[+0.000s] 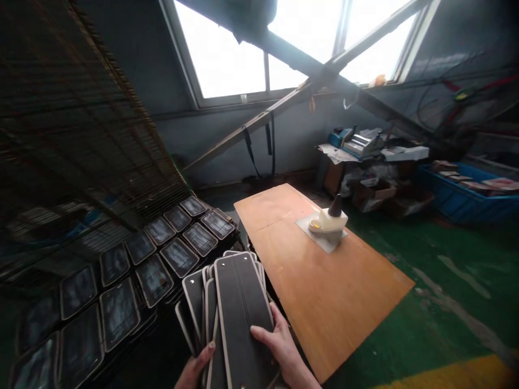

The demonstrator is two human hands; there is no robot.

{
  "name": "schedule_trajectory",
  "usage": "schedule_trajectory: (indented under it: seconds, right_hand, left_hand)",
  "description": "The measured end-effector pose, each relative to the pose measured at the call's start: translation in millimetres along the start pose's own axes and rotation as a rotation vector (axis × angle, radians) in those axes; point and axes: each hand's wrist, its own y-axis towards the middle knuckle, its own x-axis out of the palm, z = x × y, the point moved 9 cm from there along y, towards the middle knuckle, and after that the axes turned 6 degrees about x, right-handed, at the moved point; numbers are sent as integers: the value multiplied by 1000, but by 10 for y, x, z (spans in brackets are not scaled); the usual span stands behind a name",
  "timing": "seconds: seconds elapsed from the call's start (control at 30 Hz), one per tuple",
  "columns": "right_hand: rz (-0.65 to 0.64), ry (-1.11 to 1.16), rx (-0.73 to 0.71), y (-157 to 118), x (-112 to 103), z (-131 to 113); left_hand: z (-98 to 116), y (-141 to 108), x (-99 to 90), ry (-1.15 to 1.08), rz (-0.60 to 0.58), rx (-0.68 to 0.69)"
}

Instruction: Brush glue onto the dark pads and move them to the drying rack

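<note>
A stack of long black panels with pale edges and rounded corners is held at the bottom middle, its pieces slightly fanned. My right hand grips the stack's right side, the thumb lying on the top panel's face. On the left side, my left hand is closed round the lower edges of the fanned panels, its thumb showing and the other fingers hidden. The stack is tilted, its far end beside the left edge of an orange-brown board.
Rows of dark framed plates lie at left below a wire mesh rack. On the board, a white bottle with a dark nozzle rests on a grey sheet. A blue crate stands at right on green floor.
</note>
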Motion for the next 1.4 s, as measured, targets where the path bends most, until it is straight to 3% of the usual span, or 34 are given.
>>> schedule_trajectory:
  seconds: [0.2,0.37,0.57,0.73,0.83,0.93,1.1,1.2,1.4]
  right_hand:
    - [67,5,-138,666,-53,-402]
    - [190,59,-230,1308,-86,-594]
    - [313,114,-287,2002,-27,-827]
    - [478,91,-353,2530,-420,-849]
    - [699,10,-383,2720,-808,-694]
    - [880,-20,-383,2788,-1108,-465]
    - [1029,-31,-421,2650,-1320,-300]
    - [1017,14,-424,2519,-1331,-297]
    - [731,385,-437,2334,-1262,-191]
  left_hand:
    - [5,1084,742,-54,-381,-270]
    - [266,2040,1222,-34,-589,-285]
    - [687,2932,1729,39,-734,-360]
    - [595,3536,2116,115,-790,-457]
    - [374,3796,2246,139,-775,-510]
    - [214,4016,2258,225,-711,-457]
    - [186,4190,2257,322,-622,-306]
    - [237,4225,2253,374,-560,-221]
    - [322,4171,2295,506,-540,-86]
